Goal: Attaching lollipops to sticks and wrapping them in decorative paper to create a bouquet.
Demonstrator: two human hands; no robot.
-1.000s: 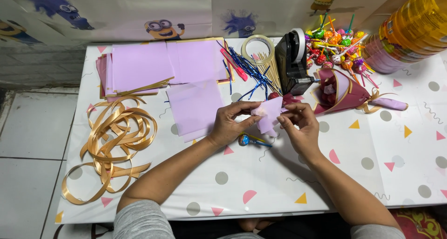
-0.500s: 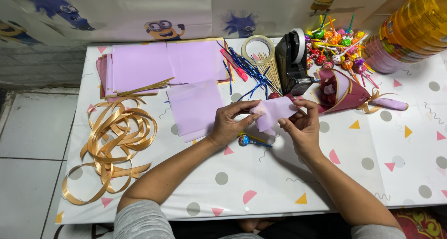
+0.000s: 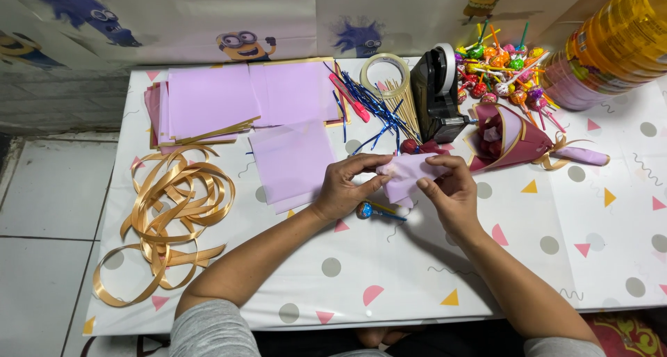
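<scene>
both hands, left (image 3: pixel 345 189) & right (image 3: pixel 450 190), grip pinched on lilac paper (image 3: pixel 408 173) just above worktop (image 3: pixel 389 273), lollipop (image 3: pixel 366 210) beneath. we reckon thin sheet could tear/crease if we pull too hard.

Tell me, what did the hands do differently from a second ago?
Hardly anything. Both the left hand and the right hand keep pinching the small lilac paper, only turning it slightly. The lollipop below them, gold ribbon and paper stacks stayed put.
</scene>
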